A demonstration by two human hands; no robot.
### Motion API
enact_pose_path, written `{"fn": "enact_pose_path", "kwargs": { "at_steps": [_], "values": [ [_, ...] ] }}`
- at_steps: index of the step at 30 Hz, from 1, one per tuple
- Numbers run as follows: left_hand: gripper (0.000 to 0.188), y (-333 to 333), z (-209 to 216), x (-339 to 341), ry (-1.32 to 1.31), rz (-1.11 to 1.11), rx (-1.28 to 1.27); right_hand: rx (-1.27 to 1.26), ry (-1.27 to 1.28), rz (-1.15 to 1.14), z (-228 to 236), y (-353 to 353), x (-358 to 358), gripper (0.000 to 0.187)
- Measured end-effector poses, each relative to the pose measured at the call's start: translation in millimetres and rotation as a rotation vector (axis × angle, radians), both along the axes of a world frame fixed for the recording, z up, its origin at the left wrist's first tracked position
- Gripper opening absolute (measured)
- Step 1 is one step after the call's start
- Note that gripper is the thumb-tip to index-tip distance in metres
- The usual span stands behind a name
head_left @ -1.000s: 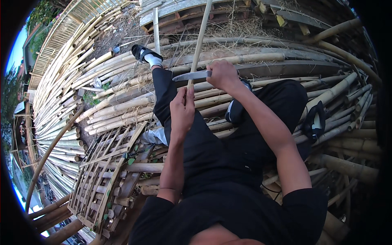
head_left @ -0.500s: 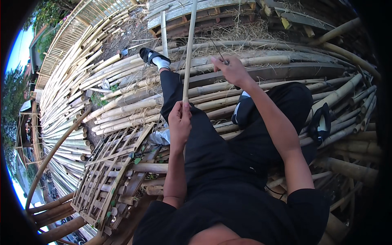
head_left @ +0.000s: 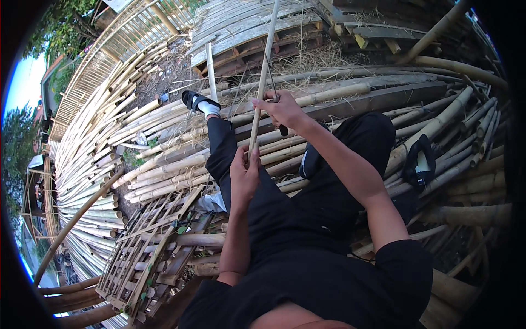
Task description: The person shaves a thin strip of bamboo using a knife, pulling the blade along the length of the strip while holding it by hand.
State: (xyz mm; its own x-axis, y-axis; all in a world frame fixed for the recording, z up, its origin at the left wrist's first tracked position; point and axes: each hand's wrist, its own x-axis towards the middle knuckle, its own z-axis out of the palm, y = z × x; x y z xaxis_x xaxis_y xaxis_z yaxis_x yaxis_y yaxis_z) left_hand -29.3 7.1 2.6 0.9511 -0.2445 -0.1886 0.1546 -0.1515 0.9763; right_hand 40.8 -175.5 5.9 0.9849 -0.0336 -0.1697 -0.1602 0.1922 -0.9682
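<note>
A long pale bamboo strip slants up and away from my left hand, whose fingers are closed round its near end above my left thigh. Farther along the strip is my right hand, closed on a knife. The knife's dark handle end pokes out below the fist, and its thin blade points away, close beside the strip. My right thumb and fingertips touch the strip. Whether the blade's edge meets it I cannot tell.
Bamboo poles lie under and around my outstretched legs, with more stacked at the left. A slatted bamboo frame sits by my left elbow. Beyond my feet stands a wooden pallet, with dry straw next to it. A bamboo fence runs behind.
My right hand has moved left and nearer with the knife, from apart to touching the strip. The strip leans more to the right now, and the view has shifted slightly.
</note>
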Motion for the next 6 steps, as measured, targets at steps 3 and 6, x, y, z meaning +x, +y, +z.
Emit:
{"fn": "enact_pose_path", "kwargs": {
  "at_steps": [3,6],
  "values": [
    [0.024,-9,11,-4,-0.081,0.038,0.03,0.033,-0.031,0.081,4,-3,-11,0.027],
    [0.025,-5,10,-10,-0.12,0.03,0.069,-0.037,-0.07,0.137,11,-1,-24,0.025]
  ]
}}
